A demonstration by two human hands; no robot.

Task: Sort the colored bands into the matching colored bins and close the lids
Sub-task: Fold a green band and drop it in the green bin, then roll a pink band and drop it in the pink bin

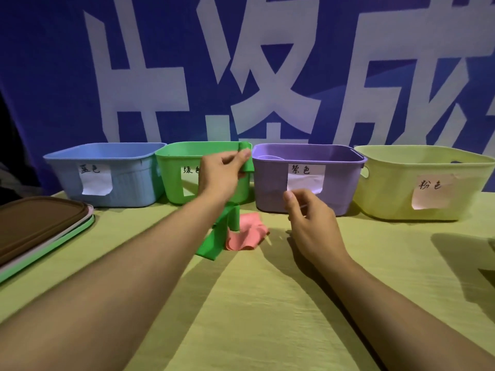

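Green band, limp rubbery strip, pinched by left hand (right hand loose, empty), smooth plastic green bin.

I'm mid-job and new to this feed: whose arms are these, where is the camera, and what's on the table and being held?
No machine here: a person's two bare arms, filmed by one camera worn on the head, looking forward and down. The left hand pinches a green band and lifts it by the green bin; its lower end trails to the cloth. The right hand hovers, holding nothing. A pink band lies crumpled on the tablecloth. The blue bin, purple bin and yellow bin stand open; stacked lids wait at left.
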